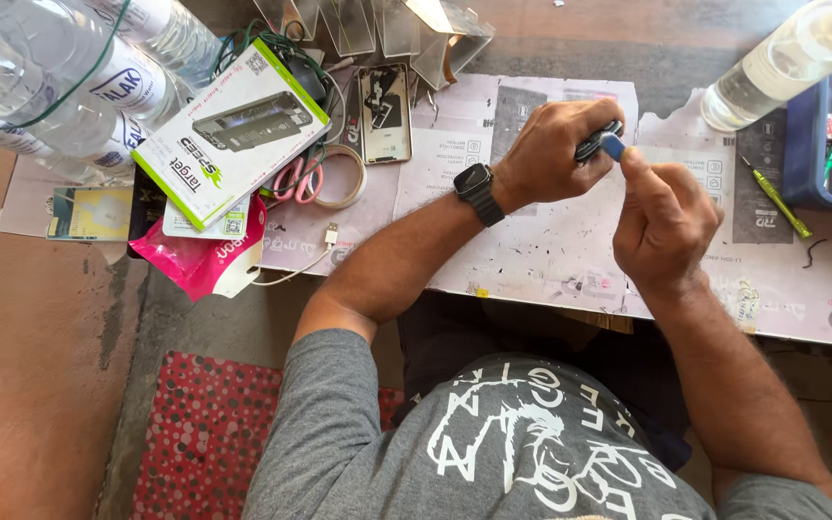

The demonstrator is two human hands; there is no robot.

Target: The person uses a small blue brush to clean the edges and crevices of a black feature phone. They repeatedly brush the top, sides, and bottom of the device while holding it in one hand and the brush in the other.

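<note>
My left hand point(553, 149), with a black watch on the wrist, is closed around a small dark phone-like device point(597, 143) held above the paper-covered bench. My right hand point(662, 217) pinches a small blue flat tool point(613, 145) against the device's edge. Most of the device is hidden inside my left fist. An opened phone body point(384, 114) lies flat on the bench to the left of my hands.
A white and green box point(231, 130) rests on a pink pouch point(206, 258) at left, beside clear water bottles point(60, 87). A tape roll point(341, 176), a white cable point(312, 258), a yellow-green screwdriver point(775, 197), a spray bottle point(782, 63) and a blue tray point(816, 144) lie around.
</note>
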